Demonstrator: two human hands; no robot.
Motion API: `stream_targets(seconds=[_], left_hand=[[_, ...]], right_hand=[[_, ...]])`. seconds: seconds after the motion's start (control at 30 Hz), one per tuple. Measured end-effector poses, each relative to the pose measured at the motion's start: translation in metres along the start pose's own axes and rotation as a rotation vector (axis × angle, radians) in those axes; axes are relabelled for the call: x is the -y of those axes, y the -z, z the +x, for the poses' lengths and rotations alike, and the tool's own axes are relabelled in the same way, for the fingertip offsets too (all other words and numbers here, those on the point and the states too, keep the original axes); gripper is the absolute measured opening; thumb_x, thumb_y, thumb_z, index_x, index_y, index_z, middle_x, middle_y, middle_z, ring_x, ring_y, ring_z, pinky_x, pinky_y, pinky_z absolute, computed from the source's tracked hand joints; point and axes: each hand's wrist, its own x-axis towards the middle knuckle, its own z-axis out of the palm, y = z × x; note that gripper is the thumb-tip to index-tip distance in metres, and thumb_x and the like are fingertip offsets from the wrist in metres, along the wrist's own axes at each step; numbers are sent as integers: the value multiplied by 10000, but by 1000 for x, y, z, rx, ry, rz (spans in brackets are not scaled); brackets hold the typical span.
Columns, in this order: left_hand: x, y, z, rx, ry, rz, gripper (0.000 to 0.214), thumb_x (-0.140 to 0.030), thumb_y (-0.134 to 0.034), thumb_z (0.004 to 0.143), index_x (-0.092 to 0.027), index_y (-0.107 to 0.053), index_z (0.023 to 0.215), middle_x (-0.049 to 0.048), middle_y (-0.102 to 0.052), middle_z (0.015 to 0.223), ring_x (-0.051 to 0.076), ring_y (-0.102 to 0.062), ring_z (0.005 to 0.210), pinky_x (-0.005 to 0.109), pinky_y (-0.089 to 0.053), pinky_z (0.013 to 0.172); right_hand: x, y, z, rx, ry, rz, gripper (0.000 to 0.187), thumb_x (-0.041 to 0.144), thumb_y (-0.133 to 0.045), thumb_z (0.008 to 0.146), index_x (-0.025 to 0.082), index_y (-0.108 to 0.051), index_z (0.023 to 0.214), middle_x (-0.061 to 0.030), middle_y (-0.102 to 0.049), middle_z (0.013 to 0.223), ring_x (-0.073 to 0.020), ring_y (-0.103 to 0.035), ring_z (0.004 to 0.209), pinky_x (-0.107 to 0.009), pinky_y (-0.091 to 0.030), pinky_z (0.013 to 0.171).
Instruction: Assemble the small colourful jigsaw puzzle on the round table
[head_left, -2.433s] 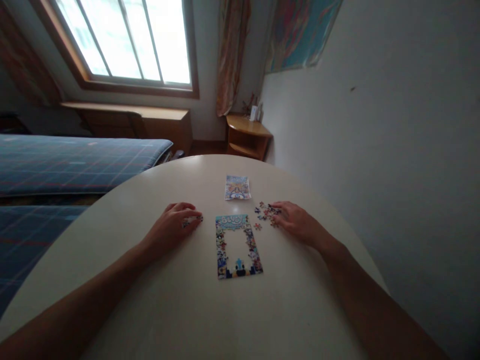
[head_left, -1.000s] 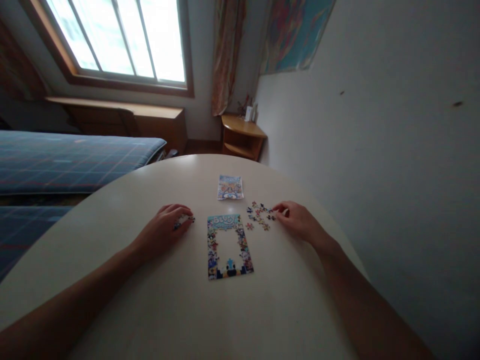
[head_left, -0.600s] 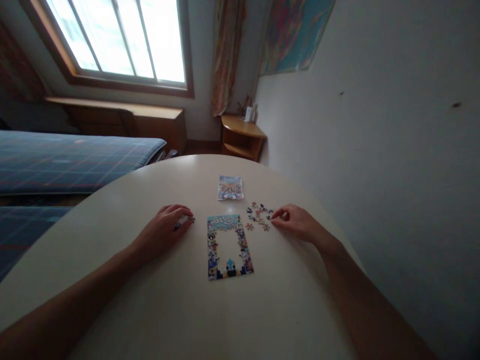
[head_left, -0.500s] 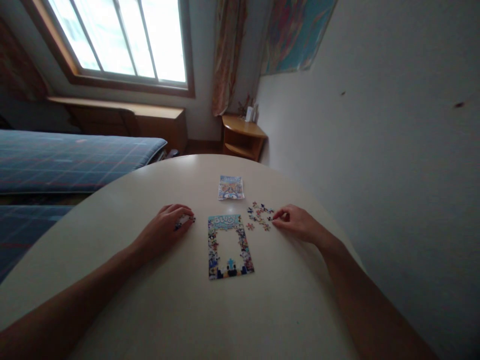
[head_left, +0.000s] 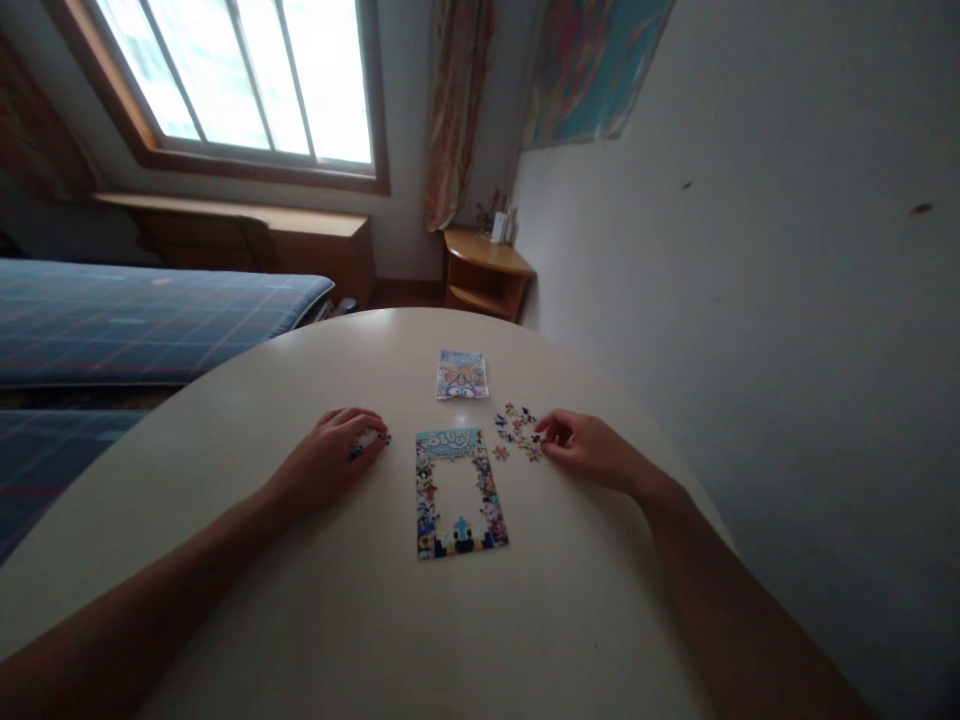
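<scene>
A partly filled jigsaw puzzle (head_left: 489, 500) lies in front of me, its border assembled around a bare pale middle. A few joined pieces (head_left: 463, 532) jut up from its bottom edge. To its left, my left hand (head_left: 341, 447) rests on the table, cupped around a small group of puzzle pieces (head_left: 367, 440), thumb and fingers apart. Right of the puzzle lies a cluster of loose puzzle pieces (head_left: 517, 428). My right hand (head_left: 581, 447) is at the cluster's right edge, thumb and index finger curled with a gap between them, their tips by a dark piece.
Beyond the puzzle, a printed picture packet (head_left: 462, 375) lies on the round white table (head_left: 337, 610). A plaid mattress (head_left: 150, 320) is to the left, and a wall (head_left: 810, 330) runs along the right. A small wooden corner shelf (head_left: 487, 255) stands behind the table.
My right hand has shifted slightly left to the loose pieces, and its thumb and index finger have parted. My left hand and the puzzle have stayed in place.
</scene>
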Motion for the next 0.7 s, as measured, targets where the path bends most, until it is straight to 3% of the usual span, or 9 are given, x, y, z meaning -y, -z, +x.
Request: stream_targets(seconds=[0.13,0.27,0.5,0.7], left_hand=[[2,-1,0,-5,-8,10,274,-431,-477,946,-233,-650,1024,72,-672,1149,266,-583,1104,442,-445,1016],[3,-1,0,-2,-13,8,259,-417,-481,948,-233,-648,1023,68,-674,1141,261,-590,1094,427,-452,1003],[3,-1,0,5,-16,4,265,-412,-474,953,-228,-648,1031,74,-668,1150,259,-585,1108,433,-434,1025],[0,0,0,2,-8,2,266,-423,-479,948,-231,-653,1011,68,-670,1140,265,-585,1093,433,-446,1011]], right_hand=[[11,-2,0,21,55,67,322,196,-561,811,204,-716,1093,-16,-669,779,-142,-581,677,-257,-431,653],[23,-4,-2,-48,70,97,251,218,-572,833,203,-703,1047,-14,-701,813,-133,-587,675,-248,-429,653],[14,-1,1,-216,-40,25,165,331,-623,863,196,-701,915,-44,-742,812,-165,-664,710,-273,-473,682],[1,-2,4,-185,-177,-55,156,329,-663,807,185,-724,807,-65,-751,802,-180,-666,701,-276,-459,637]])
